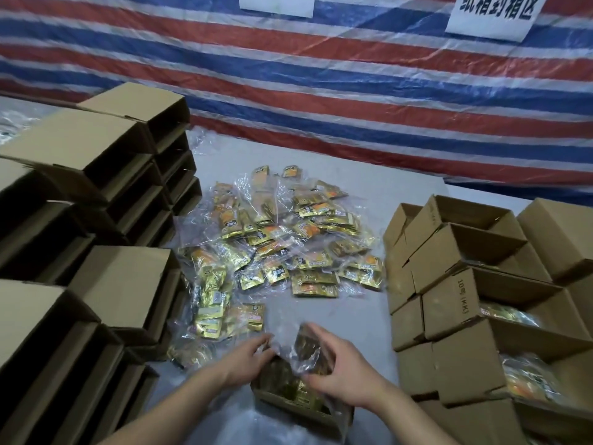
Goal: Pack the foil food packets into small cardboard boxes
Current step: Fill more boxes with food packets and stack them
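a red, white and blue striped tarp (353,91) hangs behind; two white paper signs (494,14) on it; grey table (369,175) below

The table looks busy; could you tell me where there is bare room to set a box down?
Bare grey table lies between the packet pile, the hands and the filled boxes; another strip runs behind the pile by the striped tarp. The left, by the empty boxes, is crowded.

A: The packets (282,242)?
B: Gold foil with orange patches, in clear wrap.
A: And at twelve o'clock?
B: A tarp (353,91) striped red, blue and white. Boxes (465,284) at three o'clock are plain brown.
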A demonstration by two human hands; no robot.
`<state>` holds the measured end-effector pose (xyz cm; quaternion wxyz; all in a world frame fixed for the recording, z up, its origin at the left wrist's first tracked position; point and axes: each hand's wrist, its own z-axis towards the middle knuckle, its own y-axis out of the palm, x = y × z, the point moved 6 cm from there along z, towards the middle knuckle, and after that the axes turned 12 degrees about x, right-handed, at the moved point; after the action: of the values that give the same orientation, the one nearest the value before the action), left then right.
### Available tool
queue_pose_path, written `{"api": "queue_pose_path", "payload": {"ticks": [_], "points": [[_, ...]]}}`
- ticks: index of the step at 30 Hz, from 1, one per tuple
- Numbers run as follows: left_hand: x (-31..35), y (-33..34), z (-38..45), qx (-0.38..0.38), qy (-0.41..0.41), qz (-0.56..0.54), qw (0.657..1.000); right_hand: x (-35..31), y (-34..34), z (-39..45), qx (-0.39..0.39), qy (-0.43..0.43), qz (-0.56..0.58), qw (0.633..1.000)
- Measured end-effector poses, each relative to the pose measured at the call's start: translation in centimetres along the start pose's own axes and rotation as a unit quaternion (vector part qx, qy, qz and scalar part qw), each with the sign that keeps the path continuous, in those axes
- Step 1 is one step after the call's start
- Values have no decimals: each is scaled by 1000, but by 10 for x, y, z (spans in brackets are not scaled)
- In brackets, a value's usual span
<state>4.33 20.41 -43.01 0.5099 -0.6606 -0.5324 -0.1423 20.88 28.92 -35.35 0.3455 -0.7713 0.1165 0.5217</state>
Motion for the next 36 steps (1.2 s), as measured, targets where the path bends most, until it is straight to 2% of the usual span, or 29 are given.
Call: {"api": "queue_pose_path", "payload": {"ticks": [3, 6, 9, 12, 16, 20, 22, 25, 27, 29, 32, 36], "points": [[-15, 7, 1, 26, -16, -52, 998, 14, 5, -2, -20, -40, -113, 993], [-19, 7, 5, 59, -6, -11, 998, 36, 7, -5, -51, -69, -231, 969], [-20, 9, 2, 56, -12, -21, 998, 46, 14, -4, -81, -84, -272, 955], [-20, 14, -2, 59, -11, -62, 996, 50, 26, 8, -123, -69, -290, 947], [-17, 17, -4, 68, -11, -89, 994, 68, 50, 26, -196, -33, -344, 918], [-17, 19, -4, 81, -7, -88, 993, 87, 65, 36, -187, -2, -452, 872], [-18, 20, -3, 99, -9, -86, 991, 91, 68, 37, -169, 12, -437, 883], [-16, 21, -1, 106, -4, -72, 992, 86, 64, 28, -139, 85, -255, 953], [-15, 21, 0, 108, 7, -61, 992, 78, 51, 21, -112, 116, -160, 974], [-15, 22, 1, 108, 0, -73, 991, 70, 36, 17, -85, 112, -158, 977], [-16, 22, 2, 106, -7, -87, 991, 61, 22, 20, -62, 94, -249, 962], [-16, 21, 2, 112, -4, -83, 990, 62, 50, 16, -184, 153, -286, 928]]}}
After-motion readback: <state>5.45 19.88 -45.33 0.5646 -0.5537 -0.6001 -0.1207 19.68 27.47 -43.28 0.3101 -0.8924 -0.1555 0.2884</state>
